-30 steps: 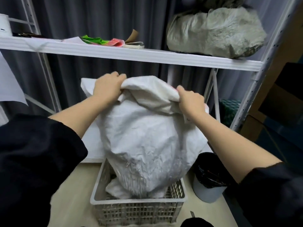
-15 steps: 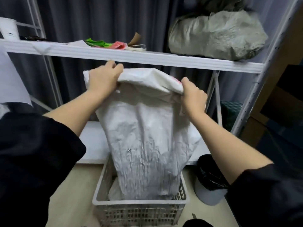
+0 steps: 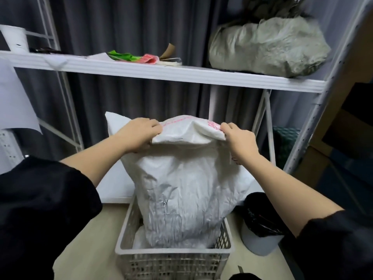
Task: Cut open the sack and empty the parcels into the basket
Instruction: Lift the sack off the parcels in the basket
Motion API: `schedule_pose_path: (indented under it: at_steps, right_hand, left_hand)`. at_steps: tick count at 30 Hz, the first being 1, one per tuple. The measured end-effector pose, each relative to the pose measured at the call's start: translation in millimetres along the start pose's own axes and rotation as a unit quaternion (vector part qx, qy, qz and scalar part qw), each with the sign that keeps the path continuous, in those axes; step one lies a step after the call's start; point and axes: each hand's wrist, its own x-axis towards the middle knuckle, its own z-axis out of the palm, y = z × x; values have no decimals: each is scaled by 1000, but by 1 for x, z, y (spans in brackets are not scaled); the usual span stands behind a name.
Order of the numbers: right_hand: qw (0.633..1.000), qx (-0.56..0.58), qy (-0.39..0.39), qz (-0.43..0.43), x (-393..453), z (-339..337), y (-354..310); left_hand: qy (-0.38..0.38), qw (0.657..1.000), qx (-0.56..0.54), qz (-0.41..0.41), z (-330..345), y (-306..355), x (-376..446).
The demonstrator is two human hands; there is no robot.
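Sack: white woven sack (image 3: 185, 190), upright, lower end inside the basket, top fold at frame centre; red print along the top fold.
Left hand: left hand (image 3: 139, 136) at 10 o'clock of the sack top, fingers curled over the fold, gripping the fabric.
Right hand: right hand (image 3: 240, 142) at 2 o'clock of the sack top, fingers curled, pinching the fabric edge.
Basket: grey lattice basket (image 3: 173, 259) on the floor at 6 o'clock of the frame; sack body fills most of it; white material visible at the sack's lower left inside the basket, identity cannot be told.
Bin: grey bin with black liner (image 3: 260, 229) at 3 o'clock of the basket, just beside it.
Shelf: white shelf board (image 3: 161, 72) at 12 o'clock above the sack.
Shelf load: grey bundle (image 3: 268, 45) at 1 o'clock; green and pink papers (image 3: 131, 57) at 11 o'clock.
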Motion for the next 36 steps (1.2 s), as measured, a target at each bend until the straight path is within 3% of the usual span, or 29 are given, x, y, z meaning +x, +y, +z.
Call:
schedule_pose_path:
  at_steps: [3,7,10,13,15,18,21,24,29,31,33,36]
  right_hand:
    - [1000,-14,10,-26,-6,5,5]
    - [996,-24,41,-79,-17,12,14]
    - [988,1,94,-123,-24,16,17]
    - [970,8,163,-181,-29,18,19]
    - [967,18,166,-192,-30,18,19]
    - [963,29,108,-243,-31,18,27]
    - [957,69,-8,-282,-31,16,33]
    - [968,143,-107,-178,-22,11,24]
    - [971,81,-221,-34,-4,38,7]
    - [975,23,-223,-9,-7,54,-2]
    - [979,-43,-198,-32,-16,68,-9]
    - [981,-56,-179,-45,-31,84,-9]
  left_hand:
    - [-9,998,-66,0,6,0,-6]
    - [-57,980,-178,-69,-7,9,1]
    - [-131,981,-95,-106,-8,15,13]
    - [-153,976,-45,-148,0,24,23]
    - [-160,972,-38,-167,14,31,27]
    - [-111,969,-65,-209,32,39,27]
    - [-46,973,-62,-218,33,39,29]
    - [-6,980,-45,-194,29,36,29]
    - [17,992,0,-126,28,42,22]
    - [-22,992,-48,-119,30,42,20]
    - [-121,981,-95,-118,35,36,16]
    - [-279,924,-166,-200,39,23,6]
